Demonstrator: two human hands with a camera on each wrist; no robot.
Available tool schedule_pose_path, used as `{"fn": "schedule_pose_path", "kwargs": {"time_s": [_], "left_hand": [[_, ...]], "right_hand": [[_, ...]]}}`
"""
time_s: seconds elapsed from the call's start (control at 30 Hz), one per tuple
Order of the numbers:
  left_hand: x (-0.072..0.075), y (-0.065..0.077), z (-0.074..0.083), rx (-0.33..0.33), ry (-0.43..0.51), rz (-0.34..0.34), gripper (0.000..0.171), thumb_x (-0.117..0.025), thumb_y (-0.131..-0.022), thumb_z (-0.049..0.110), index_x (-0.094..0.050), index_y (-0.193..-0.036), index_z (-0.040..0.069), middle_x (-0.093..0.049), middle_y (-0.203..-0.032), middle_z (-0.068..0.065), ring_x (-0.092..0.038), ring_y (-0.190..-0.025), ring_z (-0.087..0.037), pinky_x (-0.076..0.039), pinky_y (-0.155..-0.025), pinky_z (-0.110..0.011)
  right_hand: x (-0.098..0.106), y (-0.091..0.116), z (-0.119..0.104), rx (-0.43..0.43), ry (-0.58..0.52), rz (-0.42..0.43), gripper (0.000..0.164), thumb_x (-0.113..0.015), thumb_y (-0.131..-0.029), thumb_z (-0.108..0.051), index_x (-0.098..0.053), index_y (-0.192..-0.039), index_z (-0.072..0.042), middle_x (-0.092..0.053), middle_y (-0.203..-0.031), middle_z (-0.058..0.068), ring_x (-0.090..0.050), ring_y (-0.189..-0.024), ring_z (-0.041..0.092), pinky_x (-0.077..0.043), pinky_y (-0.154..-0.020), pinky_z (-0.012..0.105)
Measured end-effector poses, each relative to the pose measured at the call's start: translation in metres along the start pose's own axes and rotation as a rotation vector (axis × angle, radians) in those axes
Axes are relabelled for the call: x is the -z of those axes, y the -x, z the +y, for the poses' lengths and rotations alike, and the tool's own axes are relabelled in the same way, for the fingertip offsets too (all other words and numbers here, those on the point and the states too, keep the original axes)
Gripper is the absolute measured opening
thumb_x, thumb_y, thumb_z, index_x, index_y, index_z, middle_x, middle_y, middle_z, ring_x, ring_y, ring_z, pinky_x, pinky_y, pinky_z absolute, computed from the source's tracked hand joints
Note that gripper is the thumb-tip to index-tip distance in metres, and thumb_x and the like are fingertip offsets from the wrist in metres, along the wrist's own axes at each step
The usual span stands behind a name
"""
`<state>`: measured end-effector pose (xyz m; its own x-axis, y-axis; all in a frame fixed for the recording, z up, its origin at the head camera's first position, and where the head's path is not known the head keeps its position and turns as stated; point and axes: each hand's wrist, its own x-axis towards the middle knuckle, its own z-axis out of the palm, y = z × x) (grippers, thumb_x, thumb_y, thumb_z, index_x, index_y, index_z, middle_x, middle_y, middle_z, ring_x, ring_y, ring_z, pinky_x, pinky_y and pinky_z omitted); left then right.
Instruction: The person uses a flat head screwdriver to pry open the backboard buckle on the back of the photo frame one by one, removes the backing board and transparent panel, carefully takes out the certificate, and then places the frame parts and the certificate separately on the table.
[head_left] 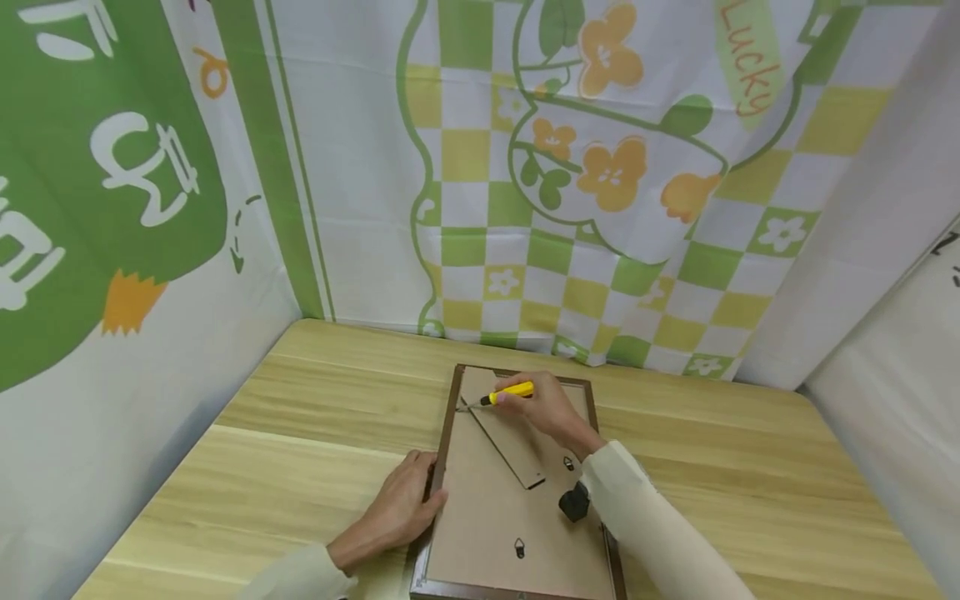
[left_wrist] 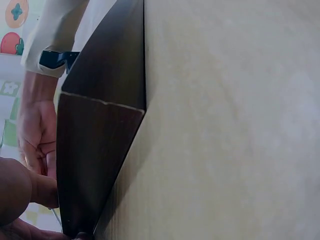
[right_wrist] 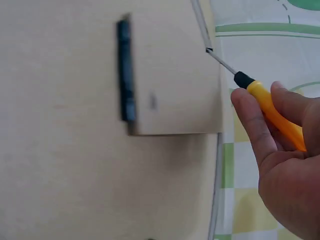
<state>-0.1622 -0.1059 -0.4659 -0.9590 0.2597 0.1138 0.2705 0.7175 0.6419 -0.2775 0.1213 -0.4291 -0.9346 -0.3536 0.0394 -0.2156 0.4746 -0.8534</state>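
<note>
A picture frame (head_left: 480, 529) with a dark brown border lies back side up on the table. On its tan backing, a stand flap (head_left: 519, 450) slants across, its free end lifted in the right wrist view. My right hand (head_left: 551, 410) holds a yellow screwdriver (right_wrist: 267, 102) with a black collar. The thin metal tip meets the backing close to the inner edge of the border, at the far left part in the head view. My left hand (head_left: 401, 504) grips the near left side of the frame, thumb over the border and fingers along the outer side (left_wrist: 95, 155).
Two small hanging rings, one at the near end (head_left: 520, 547) and another by the right side (head_left: 567, 463), sit on the backing. A black device (head_left: 574, 502) is at my right wrist. The wooden table (head_left: 300, 425) meets patterned curtains (head_left: 360, 208) behind and at both sides.
</note>
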Motion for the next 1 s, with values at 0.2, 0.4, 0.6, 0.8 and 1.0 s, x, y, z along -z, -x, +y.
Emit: {"fn": "schedule_pose_path", "kwargs": {"time_s": [0.2, 0.4, 0.6, 0.8, 1.0], "left_hand": [[0.001, -0.001, 0.003, 0.007, 0.001, -0.002, 0.046, -0.064, -0.083, 0.012, -0.049, -0.122, -0.008, -0.054, -0.113, -0.018, -0.055, -0.104, -0.031, -0.047, -0.089, -0.045], [0.004, -0.005, 0.002, 0.0, -0.006, -0.016, 0.042, -0.066, -0.082, 0.012, -0.052, -0.116, -0.006, -0.056, -0.108, -0.015, -0.057, -0.098, -0.026, -0.049, -0.084, -0.041], [0.002, -0.014, -0.002, 0.011, 0.0, -0.028, 0.033, -0.064, -0.084, 0.016, -0.055, -0.108, -0.004, -0.059, -0.087, -0.007, -0.054, -0.078, -0.015, -0.045, -0.065, -0.029], [-0.005, -0.019, 0.001, 0.068, -0.032, -0.018, 0.052, -0.056, -0.086, 0.012, -0.04, -0.129, -0.013, -0.053, -0.109, -0.023, -0.057, -0.095, -0.03, -0.049, -0.078, -0.042], [-0.008, -0.014, 0.011, 0.105, 0.017, -0.007, 0.061, -0.05, -0.086, 0.006, -0.024, -0.139, -0.011, -0.047, -0.112, -0.029, -0.054, -0.07, -0.022, -0.048, -0.057, -0.031]], "right_hand": [[-0.013, -0.003, -0.025, 0.088, 0.156, 0.055, 0.019, -0.062, -0.087, -0.023, -0.071, -0.101, -0.013, -0.068, -0.102, 0.001, -0.064, -0.085, 0.014, -0.051, -0.065, 0.022], [-0.029, -0.008, -0.058, 0.239, 0.391, 0.073, 0.015, -0.062, -0.088, -0.021, -0.072, -0.092, -0.01, -0.069, -0.085, 0.003, -0.053, -0.059, 0.008, -0.042, -0.05, 0.018], [-0.015, 0.006, -0.029, 0.044, 0.176, 0.079, 0.018, -0.062, -0.088, -0.022, -0.07, -0.101, -0.013, -0.069, -0.102, 0.001, -0.065, -0.083, 0.011, -0.053, -0.067, 0.024], [0.004, 0.027, -0.006, -0.062, -0.119, 0.101, 0.026, -0.063, -0.087, -0.02, -0.067, -0.11, -0.008, -0.067, -0.106, 0.007, -0.068, -0.091, 0.016, -0.054, -0.08, 0.035], [0.019, 0.039, -0.011, -0.043, -0.267, 0.134, 0.024, -0.064, -0.085, -0.013, -0.067, -0.108, -0.005, -0.067, -0.105, 0.013, -0.068, -0.09, 0.02, -0.054, -0.082, 0.034]]}}
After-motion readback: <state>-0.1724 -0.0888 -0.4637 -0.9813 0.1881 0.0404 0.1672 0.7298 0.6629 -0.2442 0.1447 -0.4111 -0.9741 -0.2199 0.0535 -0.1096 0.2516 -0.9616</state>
